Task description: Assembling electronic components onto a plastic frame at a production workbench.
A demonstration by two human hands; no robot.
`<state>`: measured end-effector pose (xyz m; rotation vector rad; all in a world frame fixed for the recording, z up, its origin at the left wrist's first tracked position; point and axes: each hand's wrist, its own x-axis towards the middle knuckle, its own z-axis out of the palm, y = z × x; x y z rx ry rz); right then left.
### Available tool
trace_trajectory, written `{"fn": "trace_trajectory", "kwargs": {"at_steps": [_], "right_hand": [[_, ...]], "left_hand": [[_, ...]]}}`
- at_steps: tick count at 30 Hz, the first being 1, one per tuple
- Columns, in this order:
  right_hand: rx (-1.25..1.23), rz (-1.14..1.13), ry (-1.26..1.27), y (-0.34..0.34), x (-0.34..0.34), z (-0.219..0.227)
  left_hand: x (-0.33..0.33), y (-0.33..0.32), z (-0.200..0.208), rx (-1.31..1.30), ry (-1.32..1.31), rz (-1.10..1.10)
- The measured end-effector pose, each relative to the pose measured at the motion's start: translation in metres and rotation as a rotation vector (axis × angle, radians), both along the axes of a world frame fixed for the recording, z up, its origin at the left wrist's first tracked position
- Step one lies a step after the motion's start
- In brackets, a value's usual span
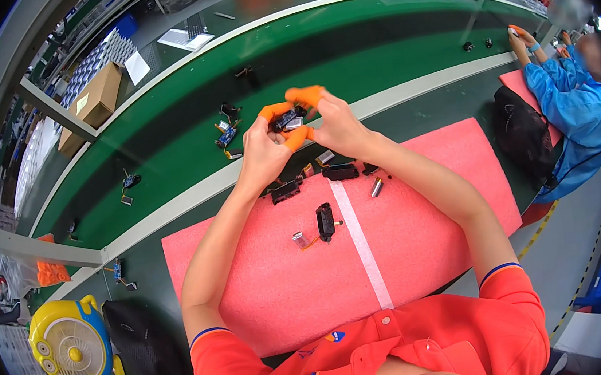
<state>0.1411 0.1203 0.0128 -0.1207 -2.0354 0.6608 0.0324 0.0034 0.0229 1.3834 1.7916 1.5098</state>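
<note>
Both orange-tipped hands, left hand [265, 154] and right hand [340, 127], narrowly pinch a blue-and-black electronic module [283, 121] at upper centre, where a slipping grip might drop it onto the flat green belt [381, 47].

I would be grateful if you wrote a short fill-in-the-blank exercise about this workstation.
1. The left hand and right hand meet around a small electronic part, wearing finger covers coloured ____.
2. The yellow-and-blue fan is to the ____ of the pink foam mat.
3. The long surface just beyond the pale rail is coloured ____.
4. The co-worker at the right wears a garment coloured ____.

Missing words: orange; left; green; blue.
</note>
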Motion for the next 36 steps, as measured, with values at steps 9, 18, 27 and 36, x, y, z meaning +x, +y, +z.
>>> {"fn": "trace_trajectory", "kwargs": {"at_steps": [9, 18, 27, 36], "right_hand": [[0.192, 0.011, -0.04, -0.006, 0.004, -0.011], [-0.348, 0.253, -0.12, 0.018, 0.012, 0.005], [-0.55, 0.277, -0.281, 0.037, 0.013, 0.002], [0.144, -0.422, -0.402, 0.125, -0.005, 0.007]], "left_hand": [[0.02, 0.011, -0.003, 0.109, -0.058, 0.189], [-0.004, 0.007, 0.001, 0.106, -0.14, -0.141], [-0.005, 0.017, -0.015, 0.03, 0.458, -0.08], [-0.06, 0.056, -0.03, -0.34, 0.971, 0.466]]}}
